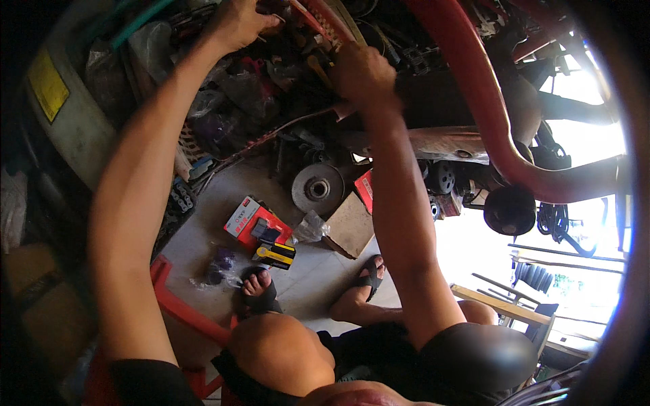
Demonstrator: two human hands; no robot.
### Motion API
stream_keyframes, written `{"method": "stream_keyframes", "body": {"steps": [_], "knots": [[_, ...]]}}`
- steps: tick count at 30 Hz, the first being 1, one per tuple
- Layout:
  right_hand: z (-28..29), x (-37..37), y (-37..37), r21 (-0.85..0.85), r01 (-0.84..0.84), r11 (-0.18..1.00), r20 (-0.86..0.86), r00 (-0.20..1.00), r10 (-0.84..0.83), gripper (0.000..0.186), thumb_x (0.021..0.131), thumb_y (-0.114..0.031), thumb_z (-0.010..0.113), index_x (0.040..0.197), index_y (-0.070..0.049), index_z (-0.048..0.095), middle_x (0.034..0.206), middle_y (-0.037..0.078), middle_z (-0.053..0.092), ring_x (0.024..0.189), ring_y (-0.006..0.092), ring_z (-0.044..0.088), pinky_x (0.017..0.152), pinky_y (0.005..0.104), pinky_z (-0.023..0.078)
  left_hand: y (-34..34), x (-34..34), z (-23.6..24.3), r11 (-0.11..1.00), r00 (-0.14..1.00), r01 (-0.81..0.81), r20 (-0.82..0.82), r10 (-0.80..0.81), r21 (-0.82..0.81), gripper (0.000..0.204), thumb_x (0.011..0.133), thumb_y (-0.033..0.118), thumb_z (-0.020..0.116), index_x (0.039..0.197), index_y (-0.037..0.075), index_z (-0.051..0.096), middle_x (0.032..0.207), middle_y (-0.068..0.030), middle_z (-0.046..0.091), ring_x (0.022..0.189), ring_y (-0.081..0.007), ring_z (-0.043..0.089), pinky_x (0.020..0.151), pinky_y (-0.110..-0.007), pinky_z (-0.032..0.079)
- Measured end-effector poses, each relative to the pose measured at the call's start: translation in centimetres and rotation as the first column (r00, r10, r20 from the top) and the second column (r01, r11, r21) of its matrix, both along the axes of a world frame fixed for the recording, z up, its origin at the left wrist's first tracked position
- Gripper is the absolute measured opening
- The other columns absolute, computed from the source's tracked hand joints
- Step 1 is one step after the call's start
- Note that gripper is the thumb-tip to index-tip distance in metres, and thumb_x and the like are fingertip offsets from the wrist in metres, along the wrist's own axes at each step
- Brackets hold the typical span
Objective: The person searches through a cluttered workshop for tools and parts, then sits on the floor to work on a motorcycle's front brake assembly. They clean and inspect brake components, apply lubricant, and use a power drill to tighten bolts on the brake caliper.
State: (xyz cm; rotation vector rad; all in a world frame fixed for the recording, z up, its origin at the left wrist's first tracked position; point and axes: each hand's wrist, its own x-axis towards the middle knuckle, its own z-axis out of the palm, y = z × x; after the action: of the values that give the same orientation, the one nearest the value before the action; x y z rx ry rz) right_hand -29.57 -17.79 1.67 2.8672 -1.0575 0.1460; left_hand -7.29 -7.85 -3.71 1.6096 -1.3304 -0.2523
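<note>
Bare forearms (139,196), close to the camera, are stretched up from the lower edge toward a red perforated strip (328,24) at the top centre, set among dark clutter. The right hand (369,71) is curled at the strip's lower end; whether the strip is gripped cannot be told, since the fingertips are hidden. The left hand (240,24) is held to the strip's left, partly cut off by the upper edge, its visible fingers bent; whether anything is pinched cannot be told. Below the hands, a yellow handle-like piece (316,70) and clear plastic bags (247,95) are jumbled together. Farther down, on a pale floor (196,237), a round metal disc (318,189) is laid near a brown cardboard box (351,225), a red-and-white box (247,220) and a yellow-and-black box (276,254). Sandalled feet (254,285) are planted below these. The right side is crossed by a thick red tube (484,88).
</note>
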Motion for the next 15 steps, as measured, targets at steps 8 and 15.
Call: {"method": "stream_keyframes", "body": {"steps": [8,15], "knots": [[-6.6,0.9,-0.9,-0.364,-0.253,0.896,0.153,0.933,0.326,0.029,0.094,-0.017,0.073,0.118,-0.001,0.078,0.121,0.023,0.073,0.088,0.0373,0.076,0.071,0.0504,0.061,0.3,-0.4,0.2,0.991,0.975,-0.113,-0.199,0.097,-0.074,0.036,0.09,0.006,0.082,0.123,0.0,0.068,0.117,-0.0157,0.074,0.107,-0.0274,0.072,0.091,-0.042,0.059],[-1.5,1.4,0.3,-0.099,0.025,0.995,0.077,0.997,-0.018,0.036,0.094,-0.036,0.076,0.105,-0.002,0.078,0.098,0.02,0.077,0.089,0.0384,0.078,0.073,0.049,0.062,0.4,-0.4,1.0,0.97,0.97,-0.236,-0.073,0.232,-0.051,0.027,0.09,0.012,0.085,0.109,-0.003,0.074,0.111,-0.0186,0.074,0.105,-0.0282,0.073,0.087,-0.041,0.059]]}}
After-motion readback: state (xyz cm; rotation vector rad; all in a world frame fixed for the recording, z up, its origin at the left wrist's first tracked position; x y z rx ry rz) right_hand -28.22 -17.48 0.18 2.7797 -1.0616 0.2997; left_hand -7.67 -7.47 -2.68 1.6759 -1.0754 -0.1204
